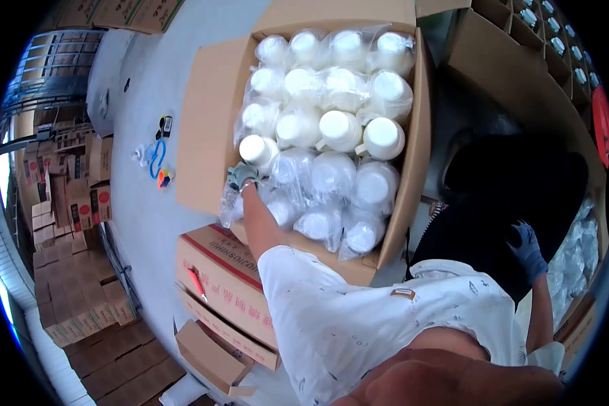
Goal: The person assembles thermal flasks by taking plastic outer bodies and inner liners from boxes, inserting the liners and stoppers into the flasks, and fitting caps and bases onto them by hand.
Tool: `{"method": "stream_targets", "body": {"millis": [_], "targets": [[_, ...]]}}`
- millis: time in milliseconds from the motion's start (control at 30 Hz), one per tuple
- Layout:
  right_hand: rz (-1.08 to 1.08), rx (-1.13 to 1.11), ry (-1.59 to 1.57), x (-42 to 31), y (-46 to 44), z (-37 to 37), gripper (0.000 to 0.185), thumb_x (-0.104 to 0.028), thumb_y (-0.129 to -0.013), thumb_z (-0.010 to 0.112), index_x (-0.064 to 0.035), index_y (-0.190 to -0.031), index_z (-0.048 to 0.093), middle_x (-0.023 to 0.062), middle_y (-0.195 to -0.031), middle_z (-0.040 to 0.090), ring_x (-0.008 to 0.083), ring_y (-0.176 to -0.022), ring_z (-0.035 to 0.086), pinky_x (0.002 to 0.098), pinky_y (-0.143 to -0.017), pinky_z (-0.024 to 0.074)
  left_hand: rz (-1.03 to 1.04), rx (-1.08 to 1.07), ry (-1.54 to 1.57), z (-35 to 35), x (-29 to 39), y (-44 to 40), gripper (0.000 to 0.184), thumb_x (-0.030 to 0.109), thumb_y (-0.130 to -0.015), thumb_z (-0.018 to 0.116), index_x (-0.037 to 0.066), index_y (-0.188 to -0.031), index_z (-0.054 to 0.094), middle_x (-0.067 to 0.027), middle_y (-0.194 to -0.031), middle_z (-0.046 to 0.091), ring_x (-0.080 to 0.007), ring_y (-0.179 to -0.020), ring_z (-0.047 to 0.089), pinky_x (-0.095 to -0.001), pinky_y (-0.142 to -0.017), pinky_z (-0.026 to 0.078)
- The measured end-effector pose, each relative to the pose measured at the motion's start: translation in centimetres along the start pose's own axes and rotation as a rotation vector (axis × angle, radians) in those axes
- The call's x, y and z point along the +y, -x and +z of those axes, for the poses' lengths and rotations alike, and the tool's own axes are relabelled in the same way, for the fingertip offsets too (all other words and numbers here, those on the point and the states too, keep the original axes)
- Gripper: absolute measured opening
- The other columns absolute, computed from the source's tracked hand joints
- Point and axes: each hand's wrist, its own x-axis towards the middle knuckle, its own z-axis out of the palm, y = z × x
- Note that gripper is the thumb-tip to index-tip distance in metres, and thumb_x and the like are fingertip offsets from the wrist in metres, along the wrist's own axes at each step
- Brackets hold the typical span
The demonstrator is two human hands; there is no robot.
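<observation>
Left grip (242, 176), gloved, at left side of open carton (419, 169), over clear plastic wrap (230, 205); can't tell if fingers are clamped on it. Bare-topped white jug (257, 150) sits inside the carton just beyond the left grip, very near; contact unclear. Bagged jugs (333, 174) are to the right of it. Right grip (529, 252), gloved, fingers apart, on black trousers (521, 176), well away from the jugs. Red-handled tool (197, 283) on closed carton (227, 271), nearer the body.

The bottles (338, 128) look smooth plastic, the box (212, 125) matt cardboard
</observation>
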Motion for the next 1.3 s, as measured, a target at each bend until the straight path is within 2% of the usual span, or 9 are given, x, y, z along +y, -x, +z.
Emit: {"method": "stream_targets", "body": {"millis": [167, 500, 600, 767, 900, 1033, 1167, 1267, 1300], "targets": [[0.072, -0.094, -0.061, -3.1, -1.1, -3.1, 0.045, -0.033, -0.084, 0.069, -0.0104, -0.122, 0.057, 0.0155, -0.130, 0.053, 0.0340, -0.126, 0.045, 0.0412, -0.112, 0.0323, 0.206, 0.049, 0.626, -7.5, -2.1, 3.7, 0.028, 0.015, -0.064, 0.077, -0.001, -0.083, 0.065, -0.0116, -0.060, 0.063, -0.0264, -0.058, 0.064, -0.0354, -0.055, 0.051], [-0.426, 0.668, -0.419, -10.0, -5.1, -16.2, 0.049, -0.010, -0.087, 0.066, -0.0048, -0.133, 0.052, 0.0133, -0.133, 0.055, 0.0274, -0.124, 0.053, 0.0393, -0.108, 0.0375, 0.894, -0.105, 1.892, -24.7, 12.4, 31.3, 0.034, 0.002, -0.085, 0.065, -0.004, -0.117, 0.055, -0.0108, -0.108, 0.057, -0.0197, -0.101, 0.061, -0.0323, -0.086, 0.051], [-0.421, 0.584, -1.531, -6.6, -9.4, -17.6, 0.061, -0.009, -0.088, 0.064, -0.0039, -0.142, 0.039, 0.0119, -0.141, 0.047, 0.0245, -0.129, 0.047, 0.0373, -0.111, 0.0338, 1.022, -0.265, 1.572, -17.8, 21.6, 38.6, 0.040, 0.004, -0.086, 0.065, -0.004, -0.123, 0.052, -0.0123, -0.122, 0.056, -0.0241, -0.118, 0.055, -0.0347, -0.098, 0.045], [-0.422, 1.149, -0.747, 2.5, -6.0, -18.5, 0.048, -0.015, -0.084, 0.065, -0.0025, -0.129, 0.053, 0.0146, -0.131, 0.054, 0.0283, -0.125, 0.047, 0.0370, -0.107, 0.0375, 1.781, -0.117, 1.171, -20.7, 32.1, 50.2, 0.040, -0.002, -0.079, 0.066, -0.001, -0.119, 0.058, -0.0154, -0.124, 0.059, -0.0269, -0.114, 0.056, -0.0326, -0.100, 0.043], [-0.621, 0.602, -0.733, 0.3, -1.7, -17.3, 0.038, -0.030, -0.079, 0.071, -0.0056, -0.109, 0.070, 0.0133, -0.121, 0.059, 0.0319, -0.122, 0.049, 0.0446, -0.104, 0.0370, 1.385, -0.744, 1.452, -20.0, 38.8, 50.9, 0.029, 0.012, -0.095, 0.055, -0.002, -0.119, 0.057, -0.0098, -0.113, 0.063, -0.0175, -0.102, 0.059, -0.0307, -0.091, 0.047], [-0.446, 0.775, -0.606, -1.5, 1.0, -19.1, 0.035, -0.028, -0.079, 0.071, -0.0062, -0.106, 0.071, 0.0143, -0.119, 0.061, 0.0348, -0.119, 0.049, 0.0479, -0.106, 0.0331, 1.767, -0.558, 1.393, -20.0, 42.4, 54.2, 0.038, 0.021, -0.099, 0.047, -0.004, -0.126, 0.053, -0.0129, -0.119, 0.062, -0.0203, -0.105, 0.059, -0.0338, -0.095, 0.045], [-0.622, 0.660, -0.605, 0.8, 0.1, -18.9, 0.028, -0.023, -0.080, 0.070, -0.0070, -0.103, 0.071, 0.0113, -0.111, 0.063, 0.0312, -0.114, 0.053, 0.0446, -0.102, 0.0385, 1.679, -0.881, 1.276, -21.4, 40.1, 53.9, 0.044, 0.030, -0.100, 0.044, -0.003, -0.126, 0.055, -0.0154, -0.122, 0.062, -0.0255, -0.110, 0.059, -0.0355, -0.099, 0.043], [-0.358, 0.722, -0.765, 5.5, 1.5, -18.6, 0.027, -0.022, -0.080, 0.069, -0.0052, -0.101, 0.070, 0.0114, -0.110, 0.063, 0.0293, -0.113, 0.054, 0.0412, -0.100, 0.0405, 1.195, -1.421, 1.968, -19.4, 38.5, 50.7, 0.039, 0.029, -0.100, 0.046, -0.001, -0.120, 0.061, -0.0154, -0.112, 0.066, -0.0276, -0.106, 0.061, -0.0368, -0.099, 0.045], [-0.413, 0.717, -0.861, 5.8, 1.4, -18.4, 0.027, -0.023, -0.081, 0.068, -0.0044, -0.101, 0.070, 0.0118, -0.110, 0.063, 0.0292, -0.114, 0.054, 0.0403, -0.100, 0.0407, 1.513, -0.836, 1.750, -18.8, 39.2, 50.8, 0.038, 0.028, -0.098, 0.047, 0.000, -0.120, 0.060, -0.0155, -0.111, 0.065, -0.0281, -0.105, 0.061, -0.0377, -0.098, 0.045]]}}
